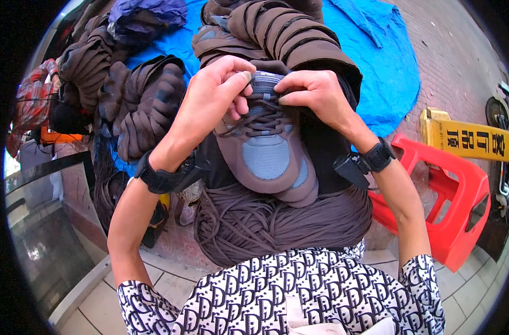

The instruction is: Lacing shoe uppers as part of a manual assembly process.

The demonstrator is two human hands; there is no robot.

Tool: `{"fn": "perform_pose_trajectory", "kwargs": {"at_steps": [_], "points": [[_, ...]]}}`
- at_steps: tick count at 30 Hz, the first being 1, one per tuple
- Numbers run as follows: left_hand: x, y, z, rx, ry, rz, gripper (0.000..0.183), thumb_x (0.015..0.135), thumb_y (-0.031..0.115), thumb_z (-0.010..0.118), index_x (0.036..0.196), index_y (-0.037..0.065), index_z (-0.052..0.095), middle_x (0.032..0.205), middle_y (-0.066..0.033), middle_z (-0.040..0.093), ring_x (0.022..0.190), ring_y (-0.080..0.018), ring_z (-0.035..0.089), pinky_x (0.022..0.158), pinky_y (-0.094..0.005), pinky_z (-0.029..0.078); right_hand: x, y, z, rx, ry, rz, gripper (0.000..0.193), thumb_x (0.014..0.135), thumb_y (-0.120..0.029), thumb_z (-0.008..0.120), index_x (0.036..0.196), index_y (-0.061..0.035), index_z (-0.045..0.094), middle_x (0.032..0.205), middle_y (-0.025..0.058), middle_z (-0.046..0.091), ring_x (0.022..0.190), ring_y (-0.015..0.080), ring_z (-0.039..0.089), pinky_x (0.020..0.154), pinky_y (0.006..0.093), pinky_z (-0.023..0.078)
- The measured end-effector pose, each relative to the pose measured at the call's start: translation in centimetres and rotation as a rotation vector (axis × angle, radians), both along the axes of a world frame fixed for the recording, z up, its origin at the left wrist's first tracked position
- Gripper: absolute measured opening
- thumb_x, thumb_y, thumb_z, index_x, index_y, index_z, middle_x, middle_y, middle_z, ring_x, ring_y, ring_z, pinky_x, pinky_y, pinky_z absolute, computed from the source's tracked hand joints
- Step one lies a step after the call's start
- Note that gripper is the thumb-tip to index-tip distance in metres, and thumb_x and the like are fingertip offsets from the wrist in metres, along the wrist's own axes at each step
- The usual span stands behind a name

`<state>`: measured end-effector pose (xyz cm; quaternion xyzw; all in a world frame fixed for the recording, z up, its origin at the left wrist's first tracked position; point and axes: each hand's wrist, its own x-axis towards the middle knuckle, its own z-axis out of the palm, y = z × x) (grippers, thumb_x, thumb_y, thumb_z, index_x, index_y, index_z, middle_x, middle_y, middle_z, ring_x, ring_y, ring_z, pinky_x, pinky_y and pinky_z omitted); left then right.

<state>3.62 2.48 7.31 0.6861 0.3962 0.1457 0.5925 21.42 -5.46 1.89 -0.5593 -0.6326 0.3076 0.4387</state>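
A grey-brown shoe upper (260,159) with a pale blue mesh toe lies over my lap, toe toward me. Dark laces (264,121) cross its front below the padded tongue (265,84). Under it, offset to the right, the toe of a second matching upper (305,192) shows. My left hand (218,92) is closed in a pinch at the left side of the tongue; what its fingertips hold is hidden. At the opposite edge, my right hand (316,95) pinches the upper between thumb and forefinger. A thick bundle of grey-brown laces (282,223) rests nearest my body.
Nested stacks of similar uppers (291,33) lie beyond my hands and at the left (145,106), partly on a blue tarp (386,72). To the right are a red plastic stool (461,184) and a yellow sign (472,139). A glass-sided case (53,223) stands left.
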Motion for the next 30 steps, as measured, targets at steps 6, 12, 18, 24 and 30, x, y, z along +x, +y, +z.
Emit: {"fn": "perform_pose_trajectory", "kwargs": {"at_steps": [6,12,18,24,30], "points": [[0.5,-0.5,0.3,0.212,0.202,-0.142,0.018,0.076,0.015,0.063,0.086,0.0,0.06,0.057,-0.0051,0.056,0.052,-0.0106,0.056,0.047,-0.0252,0.042,-0.4,1.1,2.9,-0.069,-0.873,0.137,0.013,0.065,-0.018,0.059,0.073,-0.011,0.065,0.073,0.0146,0.063,0.071,0.0299,0.062,0.061,0.0387,0.049],[1.5,-0.8,-0.2,0.851,0.307,-0.413,0.016,0.07,0.01,0.062,0.083,0.001,0.06,0.071,-0.0152,0.059,0.066,-0.0286,0.059,0.06,-0.036,0.046,1.2,2.7,3.3,-0.352,-0.454,0.35,0.014,0.059,-0.016,0.062,0.069,-0.0055,0.061,0.055,0.0049,0.056,0.045,0.0141,0.053,0.045,0.0282,0.041],[3.0,-1.2,-0.5,0.927,0.478,-0.532,0.015,0.071,0.016,0.06,0.081,0.005,0.062,0.07,-0.0161,0.06,0.07,-0.0323,0.059,0.061,-0.0411,0.047,2.6,2.8,2.6,-0.7,-0.018,0.397,0.013,0.062,-0.017,0.063,0.068,-0.0059,0.063,0.048,0.0045,0.051,0.043,0.011,0.053,0.038,0.0233,0.037],[4.2,-1.9,-1.4,1.148,0.678,-0.572,0.011,0.072,0.017,0.056,0.072,0.006,0.06,0.066,-0.0139,0.06,0.065,-0.0292,0.061,0.057,-0.0402,0.048,2.8,2.4,2.1,-0.71,0.139,0.323,0.013,0.062,-0.015,0.06,0.069,-0.0057,0.064,0.048,0.0054,0.052,0.041,0.0106,0.052,0.036,0.0221,0.037],[3.2,-2.1,-2.8,1.307,0.491,-0.427,0.006,0.07,0.013,0.057,0.071,0.007,0.058,0.065,-0.0091,0.057,0.064,-0.0262,0.058,0.056,-0.0372,0.046,2.0,1.4,1.4,-0.366,-0.087,0.186,0.019,0.06,-0.016,0.061,0.075,-0.0068,0.066,0.055,0.0091,0.058,0.05,0.0177,0.057,0.051,0.0292,0.046]]}}
